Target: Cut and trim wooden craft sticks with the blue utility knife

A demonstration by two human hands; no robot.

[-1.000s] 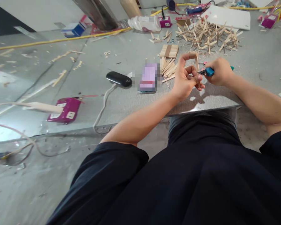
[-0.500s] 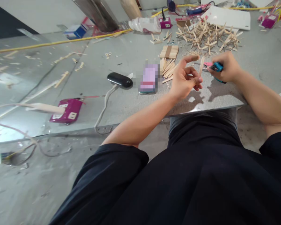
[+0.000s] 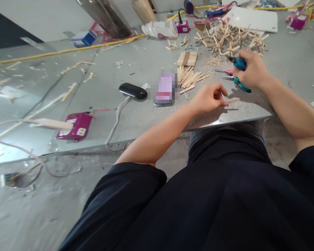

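My left hand (image 3: 211, 97) pinches a short flat wooden stick (image 3: 233, 100) between thumb and fingers, low over the front of the table. My right hand (image 3: 252, 69) is closed round blue-handled cutting pliers (image 3: 239, 63), their dark jaws pointing left. Under the right hand lie teal-handled pliers (image 3: 242, 84) and a pink-handled tool (image 3: 229, 71). Loose wooden sticks (image 3: 191, 77) fan out left of my hands, and a banded bundle of sticks (image 3: 187, 59) sits behind them. Small wood chips (image 3: 216, 61) are scattered near the plier jaws.
A heap of assembled stick pieces (image 3: 231, 38) stands at the back. To the left are a blurred-out phone (image 3: 165, 89), a black oblong case (image 3: 133, 91) with a white cable, and a magenta power block (image 3: 75, 126). A clear bottle (image 3: 161, 29) lies behind.
My left hand has lowered toward the table edge, and its stick has tipped from upright to nearly level. My right hand has lifted slightly away with the blue pliers, exposing the teal pliers.
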